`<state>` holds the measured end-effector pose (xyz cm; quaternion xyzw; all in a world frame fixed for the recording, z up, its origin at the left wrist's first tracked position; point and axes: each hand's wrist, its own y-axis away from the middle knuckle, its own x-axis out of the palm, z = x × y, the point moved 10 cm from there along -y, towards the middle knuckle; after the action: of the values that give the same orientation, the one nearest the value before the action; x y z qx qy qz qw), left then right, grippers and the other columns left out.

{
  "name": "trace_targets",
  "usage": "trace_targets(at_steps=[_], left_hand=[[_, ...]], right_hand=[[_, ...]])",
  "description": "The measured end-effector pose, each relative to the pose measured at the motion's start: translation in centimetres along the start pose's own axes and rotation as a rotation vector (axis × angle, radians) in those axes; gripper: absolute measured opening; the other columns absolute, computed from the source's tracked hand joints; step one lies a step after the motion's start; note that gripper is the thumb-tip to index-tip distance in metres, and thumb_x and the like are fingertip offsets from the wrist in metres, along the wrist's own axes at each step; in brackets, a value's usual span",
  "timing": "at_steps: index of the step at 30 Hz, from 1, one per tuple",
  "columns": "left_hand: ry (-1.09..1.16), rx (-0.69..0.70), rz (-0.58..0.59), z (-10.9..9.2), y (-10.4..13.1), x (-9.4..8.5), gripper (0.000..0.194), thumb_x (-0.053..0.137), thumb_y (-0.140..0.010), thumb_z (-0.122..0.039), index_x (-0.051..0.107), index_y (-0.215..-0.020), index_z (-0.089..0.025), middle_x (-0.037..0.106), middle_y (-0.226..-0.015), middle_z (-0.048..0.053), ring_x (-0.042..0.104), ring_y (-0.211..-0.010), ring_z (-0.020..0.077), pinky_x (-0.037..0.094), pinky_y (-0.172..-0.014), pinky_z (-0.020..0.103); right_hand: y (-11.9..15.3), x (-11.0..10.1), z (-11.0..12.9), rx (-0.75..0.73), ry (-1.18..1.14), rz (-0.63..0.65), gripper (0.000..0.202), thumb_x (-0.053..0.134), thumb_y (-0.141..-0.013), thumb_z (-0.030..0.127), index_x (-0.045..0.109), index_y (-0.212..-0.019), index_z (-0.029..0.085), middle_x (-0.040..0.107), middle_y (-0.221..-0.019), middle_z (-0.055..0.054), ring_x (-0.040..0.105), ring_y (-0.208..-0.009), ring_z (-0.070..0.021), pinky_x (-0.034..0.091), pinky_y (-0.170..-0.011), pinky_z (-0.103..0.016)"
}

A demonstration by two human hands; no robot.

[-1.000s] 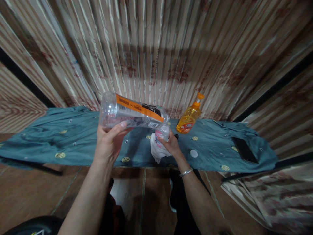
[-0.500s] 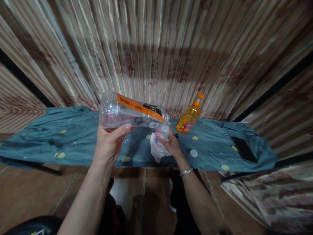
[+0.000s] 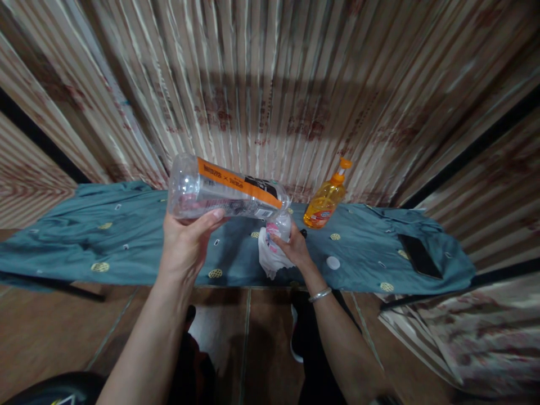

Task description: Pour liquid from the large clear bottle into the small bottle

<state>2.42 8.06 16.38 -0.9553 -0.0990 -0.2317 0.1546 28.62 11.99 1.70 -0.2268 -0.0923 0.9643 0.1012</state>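
Note:
A large clear bottle with an orange and black label (image 3: 236, 185) lies nearly level in the air, held from below by my left hand (image 3: 189, 239). Its neck points right and meets the top of a small clear bottle with pink print (image 3: 279, 226). My right hand (image 3: 295, 244) is wrapped round that small bottle. White crumpled material, a tissue or thin bag (image 3: 270, 259), hangs beside and below the small bottle. Whether liquid passes between the two bottles cannot be made out.
On the blue-green cloth (image 3: 143, 253) stand a pump bottle of orange liquid (image 3: 324, 205), a white round cap (image 3: 333, 262) and a dark phone-like slab (image 3: 419, 256). A small black object (image 3: 304, 233) is behind my right hand. Striped curtains (image 3: 253, 73) hang behind.
The large bottle and my left hand have shifted slightly left, the bottle's base a little higher. My right hand keeps its grip on the small bottle.

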Motion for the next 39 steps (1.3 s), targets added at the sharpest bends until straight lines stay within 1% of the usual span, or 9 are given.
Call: trace_targets(at_steps=[5, 9, 12, 18, 23, 27, 34, 39], left_hand=[[0.013, 0.012, -0.014, -0.3, 0.0, 0.1, 0.047, 0.088, -0.044, -0.016, 0.068, -0.086, -0.02, 0.075, -0.081, 0.002, 0.073, -0.073, 0.0209, 0.061, -0.061, 0.032], [-0.006, 0.014, -0.037, -0.3, -0.1, -0.1, 0.048, 0.089, -0.041, -0.017, 0.067, -0.084, -0.018, 0.074, -0.078, 0.002, 0.071, -0.068, 0.0186, 0.059, -0.059, 0.029], [-0.013, 0.021, -0.034, -0.4, -0.1, -0.1, 0.047, 0.089, -0.041, -0.018, 0.067, -0.082, -0.017, 0.073, -0.079, 0.002, 0.069, -0.067, 0.0166, 0.059, -0.06, 0.028], [-0.002, 0.054, -0.052, -0.7, -0.3, -0.2, 0.05, 0.09, -0.039, -0.017, 0.066, -0.083, -0.016, 0.072, -0.078, 0.002, 0.066, -0.064, 0.0146, 0.057, -0.058, 0.027], [-0.027, 0.067, -0.032, -0.9, -0.2, 0.0, 0.048, 0.089, -0.043, -0.017, 0.069, -0.086, -0.017, 0.072, -0.079, 0.001, 0.067, -0.067, 0.0141, 0.057, -0.062, 0.027], [-0.035, 0.058, -0.033, -1.0, -0.1, 0.0, 0.051, 0.09, -0.043, -0.018, 0.07, -0.09, -0.016, 0.072, -0.078, 0.001, 0.068, -0.067, 0.0155, 0.058, -0.062, 0.028], [-0.047, 0.072, -0.021, -1.3, -0.2, 0.0, 0.047, 0.088, -0.045, -0.017, 0.072, -0.089, -0.017, 0.073, -0.079, 0.001, 0.068, -0.069, 0.0146, 0.059, -0.068, 0.029], [-0.063, 0.069, -0.017, -1.3, -0.3, -0.1, 0.049, 0.09, -0.043, -0.019, 0.071, -0.088, -0.018, 0.073, -0.078, 0.0, 0.069, -0.068, 0.0158, 0.058, -0.063, 0.027]], right_hand=[[0.0, 0.0, -0.1, 0.002, 0.019, -0.011, 0.048, 0.074, -0.074, 0.047, 0.058, -0.11, 0.02, 0.073, -0.1, -0.007, 0.07, -0.093, -0.0263, 0.054, -0.081, -0.038], [-0.1, 0.0, -0.2, -0.024, 0.012, -0.031, 0.045, 0.074, -0.074, 0.046, 0.058, -0.108, 0.021, 0.074, -0.096, -0.005, 0.07, -0.089, -0.0248, 0.054, -0.081, -0.037], [-0.1, 0.0, -0.4, -0.02, 0.007, -0.038, 0.047, 0.075, -0.073, 0.046, 0.059, -0.11, 0.021, 0.074, -0.099, -0.005, 0.07, -0.091, -0.025, 0.054, -0.082, -0.038], [-0.1, 0.0, -0.4, -0.006, 0.008, -0.027, 0.051, 0.075, -0.073, 0.046, 0.058, -0.113, 0.02, 0.073, -0.105, -0.008, 0.069, -0.094, -0.0264, 0.054, -0.085, -0.04], [-0.1, 0.0, -0.3, 0.013, 0.022, -0.017, 0.051, 0.075, -0.073, 0.047, 0.057, -0.113, 0.019, 0.073, -0.104, -0.008, 0.07, -0.094, -0.0262, 0.054, -0.084, -0.039], [0.0, 0.1, -0.3, 0.015, 0.031, -0.011, 0.051, 0.074, -0.074, 0.045, 0.057, -0.114, 0.019, 0.073, -0.105, -0.008, 0.07, -0.094, -0.0264, 0.054, -0.084, -0.039], [0.0, 0.1, -0.3, -0.003, 0.025, -0.015, 0.049, 0.075, -0.075, 0.043, 0.058, -0.114, 0.02, 0.073, -0.103, -0.007, 0.07, -0.094, -0.0255, 0.055, -0.083, -0.038], [0.0, 0.0, -0.1, -0.009, 0.038, -0.019, 0.053, 0.075, -0.075, 0.043, 0.057, -0.118, 0.019, 0.072, -0.108, -0.009, 0.069, -0.099, -0.0267, 0.054, -0.086, -0.039]])
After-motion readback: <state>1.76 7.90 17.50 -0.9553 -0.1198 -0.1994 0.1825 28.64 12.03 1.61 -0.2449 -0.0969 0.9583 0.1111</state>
